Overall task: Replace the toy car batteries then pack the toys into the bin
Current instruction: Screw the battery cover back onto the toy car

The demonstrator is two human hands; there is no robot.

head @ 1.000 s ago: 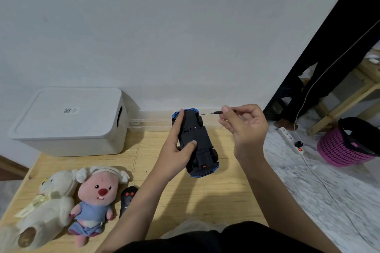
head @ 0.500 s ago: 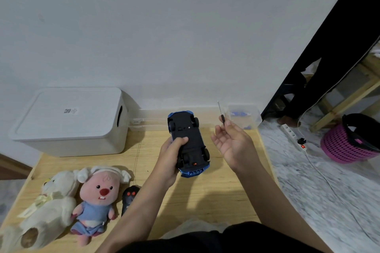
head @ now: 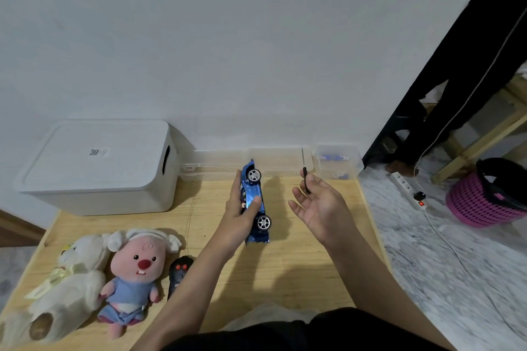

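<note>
Looking down past our arms, we see the wooden table (head: 285, 273) set against a white wall, and on its far left corner the white bin (head: 97, 168) with its lid on. Along the near left edge lie a cream teddy bear (head: 62, 291) and a pink plush doll (head: 137, 271) side by side, touching. Just right of the doll sits a black remote control (head: 178, 273), partly behind our left forearm. Against the wall at the far right stands a small clear box (head: 338, 162) holding something blue. Our left hand (head: 241, 219) has a clenched grip on the blue toy car (head: 255, 202), held above the table and tipped onto its side so both silver wheels face right. Our right hand (head: 320, 206) is near the car but apart from it, palm up with fingers loosely spread, yet a thin screwdriver (head: 304, 172) is pinched upright at its far edge.
</note>
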